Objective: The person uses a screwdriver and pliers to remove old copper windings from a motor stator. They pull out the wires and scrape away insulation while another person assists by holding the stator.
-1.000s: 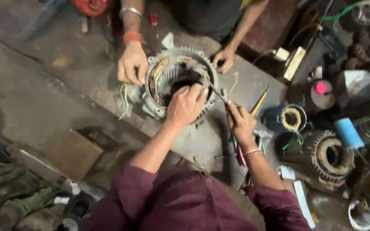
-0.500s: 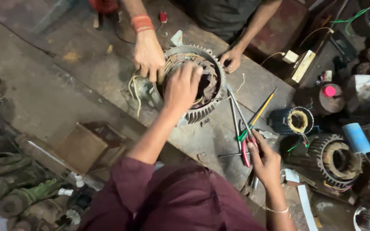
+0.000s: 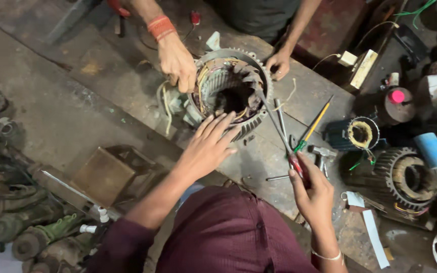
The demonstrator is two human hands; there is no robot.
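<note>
A red-handled screwdriver [image 3: 295, 162] is gripped in the right hand [image 3: 313, 194], its tip apparently reaching the motor stator [image 3: 231, 91] on the workbench [image 3: 102, 101]. The left hand [image 3: 207, 147] is spread flat, released, against the stator's near rim.

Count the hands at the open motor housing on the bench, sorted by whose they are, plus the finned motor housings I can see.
Wearer's hands: 2, left hand beside the round finned grey motor housing, right hand gripping the red-handled screwdriver.
Other person's hands: 2, one on the housing's left rim, one on its right.
Finned motor housings: 2, counting the dark one at right.
Total: 6
</note>
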